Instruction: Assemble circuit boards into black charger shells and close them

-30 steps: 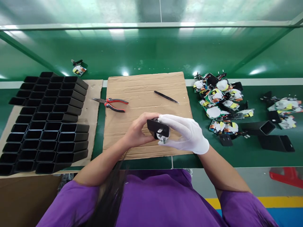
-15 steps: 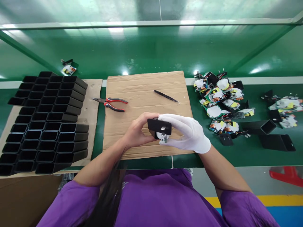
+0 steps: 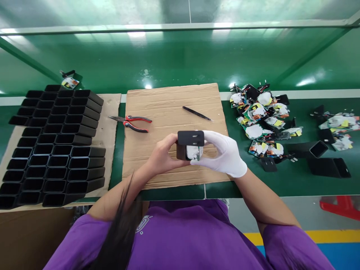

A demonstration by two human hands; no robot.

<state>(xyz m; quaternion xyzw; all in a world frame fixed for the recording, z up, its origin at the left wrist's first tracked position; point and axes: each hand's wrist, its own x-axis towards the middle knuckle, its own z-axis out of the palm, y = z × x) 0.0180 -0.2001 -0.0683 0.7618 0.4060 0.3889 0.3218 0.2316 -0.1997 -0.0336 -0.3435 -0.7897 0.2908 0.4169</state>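
Note:
Over the cardboard mat, my bare left hand (image 3: 163,154) is closed round the left side of a black rectangular plastic case (image 3: 181,152). A circuit board (image 3: 193,152) with white filler shows at the mouth of the case. Above it is a flat black end cap (image 3: 186,138) with two metal plug pins. My right hand (image 3: 222,153), in a white glove, grips the board and cap from the right, thumb low and fingers behind the cap. How deep the board sits in the case is hidden.
Red-handled pliers (image 3: 132,123) and black tweezers (image 3: 197,113) lie on the cardboard mat (image 3: 168,101). Rows of black cases (image 3: 56,150) stand left. Right are piled circuit boards (image 3: 258,116) and two loose cases (image 3: 327,168). One board (image 3: 70,82) lies at the back left.
The end cap has tilted so that its pinned face and the board below show more fully. My gloved hand has shifted slightly up. The lone board at the back left has moved left.

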